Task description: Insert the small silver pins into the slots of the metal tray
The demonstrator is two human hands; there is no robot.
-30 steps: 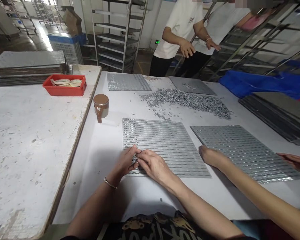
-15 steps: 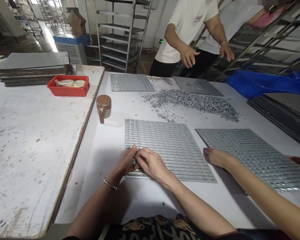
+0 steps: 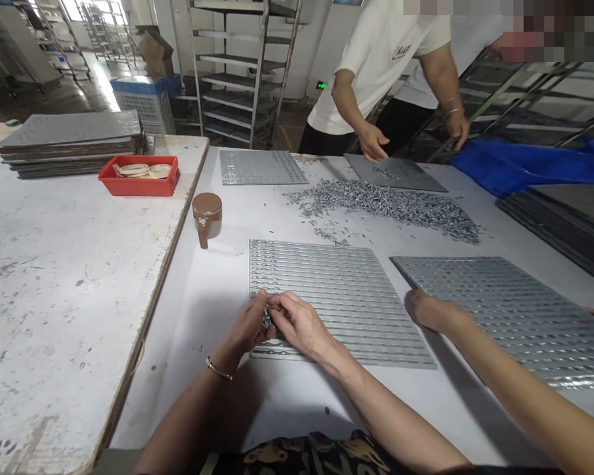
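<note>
My left hand (image 3: 250, 324) is closed round several small shiny metal pieces (image 3: 266, 319), part of which show between its fingers. My right hand (image 3: 299, 323) meets it from the right, its thumb and fingertips pinched together at the pieces; what exactly they pinch is hidden. Both hands are over the left front part of a grey ridged plate (image 3: 341, 297). Dark, oval pieces sit in rows along the plate's left side. Beyond the plate spreads a long heap of the same kind of small metal pieces (image 3: 391, 203).
A co-worker's hand (image 3: 438, 311) grips another ridged plate (image 3: 505, 297) on my right. A lidded brown mug (image 3: 207, 214) and a red tray (image 3: 139, 187) stand at left. Another person's hand (image 3: 373, 142) is over a far plate (image 3: 420, 177). Stacked plates (image 3: 74, 145) lie back left.
My hands stay together over the plate with little movement. Across the table, a person's hand has lowered to the far plate. The co-worker's plate on the right has tilted and shifted slightly.
</note>
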